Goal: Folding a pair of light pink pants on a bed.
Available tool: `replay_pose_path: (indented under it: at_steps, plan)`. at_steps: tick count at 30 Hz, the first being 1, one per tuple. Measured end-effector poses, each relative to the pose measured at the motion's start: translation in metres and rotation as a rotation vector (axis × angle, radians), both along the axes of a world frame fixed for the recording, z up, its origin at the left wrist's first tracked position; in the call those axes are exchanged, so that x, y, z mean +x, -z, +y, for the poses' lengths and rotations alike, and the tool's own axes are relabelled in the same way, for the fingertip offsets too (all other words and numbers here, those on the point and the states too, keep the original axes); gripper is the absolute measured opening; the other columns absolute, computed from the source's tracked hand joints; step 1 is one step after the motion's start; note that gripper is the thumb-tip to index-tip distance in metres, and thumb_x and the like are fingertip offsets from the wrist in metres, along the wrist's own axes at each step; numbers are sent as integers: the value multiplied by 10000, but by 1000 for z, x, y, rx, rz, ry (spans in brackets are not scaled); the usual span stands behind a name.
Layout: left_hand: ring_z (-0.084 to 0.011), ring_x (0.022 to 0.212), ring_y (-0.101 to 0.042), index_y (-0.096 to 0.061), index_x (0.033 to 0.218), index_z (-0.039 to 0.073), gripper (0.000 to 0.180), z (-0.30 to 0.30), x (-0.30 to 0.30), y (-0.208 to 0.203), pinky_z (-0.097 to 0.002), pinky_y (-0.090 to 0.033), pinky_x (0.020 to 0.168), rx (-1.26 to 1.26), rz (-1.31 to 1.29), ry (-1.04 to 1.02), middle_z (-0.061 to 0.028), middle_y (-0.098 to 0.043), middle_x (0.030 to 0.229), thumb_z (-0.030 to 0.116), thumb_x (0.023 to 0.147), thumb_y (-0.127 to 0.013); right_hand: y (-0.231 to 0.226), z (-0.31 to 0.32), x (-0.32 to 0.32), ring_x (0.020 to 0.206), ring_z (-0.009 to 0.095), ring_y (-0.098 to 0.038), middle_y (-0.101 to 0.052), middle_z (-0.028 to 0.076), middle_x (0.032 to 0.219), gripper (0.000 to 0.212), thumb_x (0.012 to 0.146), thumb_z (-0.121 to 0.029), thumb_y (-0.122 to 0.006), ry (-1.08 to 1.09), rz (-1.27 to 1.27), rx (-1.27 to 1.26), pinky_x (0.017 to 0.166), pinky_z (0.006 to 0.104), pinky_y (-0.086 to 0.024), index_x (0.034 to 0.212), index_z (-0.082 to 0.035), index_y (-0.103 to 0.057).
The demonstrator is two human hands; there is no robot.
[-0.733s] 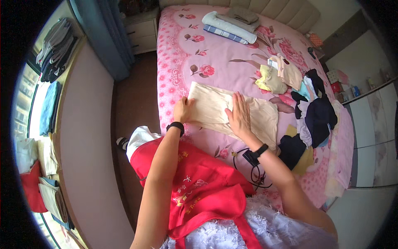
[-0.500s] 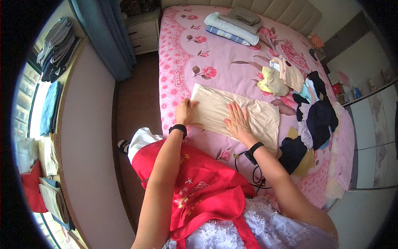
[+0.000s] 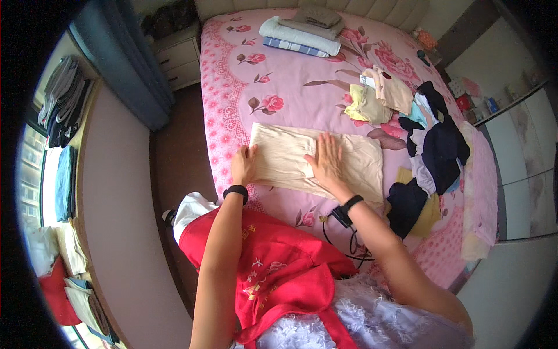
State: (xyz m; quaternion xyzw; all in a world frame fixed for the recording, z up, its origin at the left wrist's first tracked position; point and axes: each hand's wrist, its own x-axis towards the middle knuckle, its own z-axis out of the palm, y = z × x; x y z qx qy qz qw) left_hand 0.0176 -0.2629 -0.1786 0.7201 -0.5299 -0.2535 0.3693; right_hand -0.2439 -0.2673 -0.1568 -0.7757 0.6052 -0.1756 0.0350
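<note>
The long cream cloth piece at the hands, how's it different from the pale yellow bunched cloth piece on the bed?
The long cream cloth piece is spread nearly flat, while the pale yellow bunched cloth piece lies crumpled. The cream one covers more of the bed than the yellow one. The left hand and right hand touch the cream one; neither touches the yellow one. Both lie on the pink floral bedspread.

yellow and white characters (image 3: 251,291) on red apron (image 3: 296,291), illegible dark print (image 3: 364,79) on white patch (image 3: 368,82)
</note>
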Motion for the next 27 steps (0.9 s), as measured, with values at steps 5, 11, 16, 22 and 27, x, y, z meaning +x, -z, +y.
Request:
replay_pose_path:
  at_steps: [5, 11, 16, 22, 27]
  plan:
    - [-368, 722, -619, -604, 855, -54, 456, -1, -3, 0, -423, -457, 656, -44, 85, 13, -251, -619, 766, 397, 908, -564, 20, -4, -5, 1425, 334, -154, -157, 191, 1541, 773, 926, -550, -405, -9, 218, -10, 1130, 513, -150, 1449, 3, -265]
    - [-338, 633, -567, -594, 807, -53, 445, 7, 1, 0, -419, -428, 606, -25, 73, -46, -231, -590, 701, 382, 900, -579, 1, -3, 13, 1430, 325, -149, -186, 171, 1541, 724, 943, -521, -387, 59, -46, 40, 1133, 519, -142, 1490, -88, -196]
    - [-318, 624, -560, -592, 807, -51, 442, 1, -1, -7, -407, -430, 606, 70, 105, -16, -234, -577, 694, 382, 897, -580, 15, -5, 10, 1436, 317, -131, -202, 125, 1546, 707, 941, -514, -405, -68, 164, 58, 1133, 536, -128, 1489, -109, -216]
    - [-163, 658, -554, -619, 883, -52, 364, -5, -16, -6, -325, -444, 608, -16, 352, 50, -116, -624, 723, 311, 901, -601, 1, -7, -6, 1424, 351, -150, -221, 167, 1528, 679, 940, -509, -418, -92, 53, 22, 1127, 545, -132, 1488, -153, -235]
    - [-114, 729, -542, -609, 1028, -5, 274, -7, 10, -8, -274, -448, 623, -19, 697, 99, -47, -624, 861, 252, 938, -580, -34, 3, -52, 1342, 352, -345, -371, 218, 1436, 617, 917, -271, -578, -80, -386, -163, 1101, 442, -268, 1426, -35, -323]
